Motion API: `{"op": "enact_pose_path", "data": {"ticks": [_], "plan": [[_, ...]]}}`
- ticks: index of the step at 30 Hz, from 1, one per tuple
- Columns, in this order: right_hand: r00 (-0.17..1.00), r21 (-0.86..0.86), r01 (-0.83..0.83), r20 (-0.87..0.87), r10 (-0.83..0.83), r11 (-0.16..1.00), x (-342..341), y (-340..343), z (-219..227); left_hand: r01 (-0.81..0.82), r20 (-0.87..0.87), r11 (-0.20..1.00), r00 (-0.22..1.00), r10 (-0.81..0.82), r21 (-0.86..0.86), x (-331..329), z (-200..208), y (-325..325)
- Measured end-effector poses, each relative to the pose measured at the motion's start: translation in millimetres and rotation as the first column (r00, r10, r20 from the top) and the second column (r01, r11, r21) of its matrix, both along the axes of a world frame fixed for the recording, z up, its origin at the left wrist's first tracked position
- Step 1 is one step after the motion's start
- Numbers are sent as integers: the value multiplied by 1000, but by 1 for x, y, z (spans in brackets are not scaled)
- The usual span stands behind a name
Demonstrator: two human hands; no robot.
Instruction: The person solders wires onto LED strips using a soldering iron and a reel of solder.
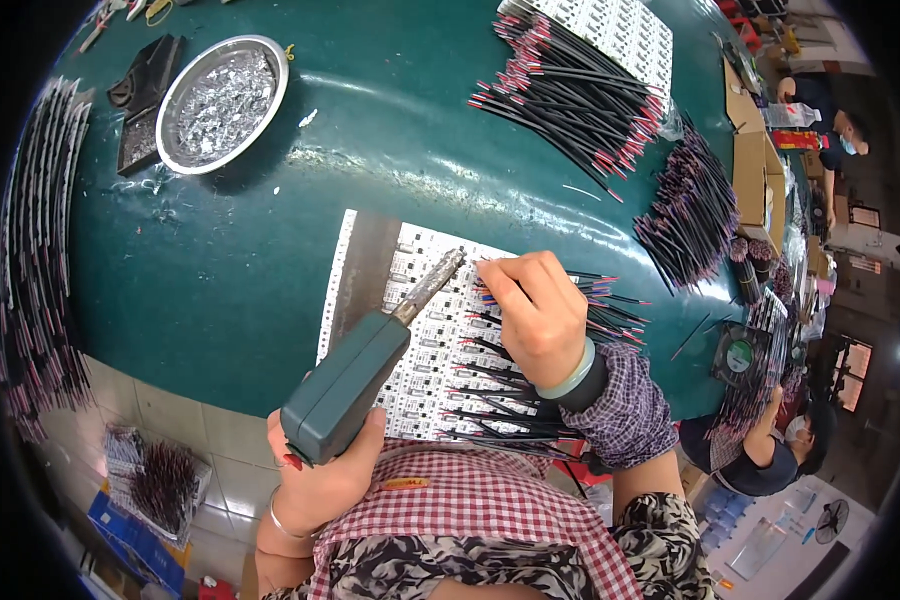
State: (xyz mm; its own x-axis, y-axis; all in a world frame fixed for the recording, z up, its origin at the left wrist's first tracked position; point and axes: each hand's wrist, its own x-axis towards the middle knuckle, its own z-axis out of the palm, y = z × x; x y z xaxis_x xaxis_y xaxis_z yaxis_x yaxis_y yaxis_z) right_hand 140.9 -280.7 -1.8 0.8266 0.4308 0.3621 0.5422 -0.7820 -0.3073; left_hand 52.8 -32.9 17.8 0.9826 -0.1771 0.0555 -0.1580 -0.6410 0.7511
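Observation:
My left hand [322, 485] is wrapped round the body of a dark green soldering gun [345, 385]. Its metal tip points up and right, over a white circuit board panel [430, 350] at the table's near edge. Close to that tip, my right hand [542, 310] pinches a thin wire at the panel's upper part; the fingers hide most of the wire. Black and red wires [495, 385] stick out in rows from the panel's right side, passing below my right wrist. A flat dark metal bar [365, 265] lies across the panel's left part.
A metal bowl [170, 150] of silvery scraps stands at the far left beside a black box [138, 140]. Wire bundles [580, 95] lie far right on white panels, with another wire heap [688, 205] nearby. Wired strips [40, 230] hang at the left edge. Co-workers sit at right.

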Motion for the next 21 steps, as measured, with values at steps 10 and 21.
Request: {"op": "enact_pose_path", "data": {"ticks": [10, 21], "plan": [[999, -49, 28, -21, -29, 998, -1, 3, 2, -294, -375, 850, 918, 125, -437, 9, 7, -12], [999, -48, 18, -31, -20, 999, -1, 2, 2, -106, -175, 946, 983, 53, -307, 6, 7, -8]]}}
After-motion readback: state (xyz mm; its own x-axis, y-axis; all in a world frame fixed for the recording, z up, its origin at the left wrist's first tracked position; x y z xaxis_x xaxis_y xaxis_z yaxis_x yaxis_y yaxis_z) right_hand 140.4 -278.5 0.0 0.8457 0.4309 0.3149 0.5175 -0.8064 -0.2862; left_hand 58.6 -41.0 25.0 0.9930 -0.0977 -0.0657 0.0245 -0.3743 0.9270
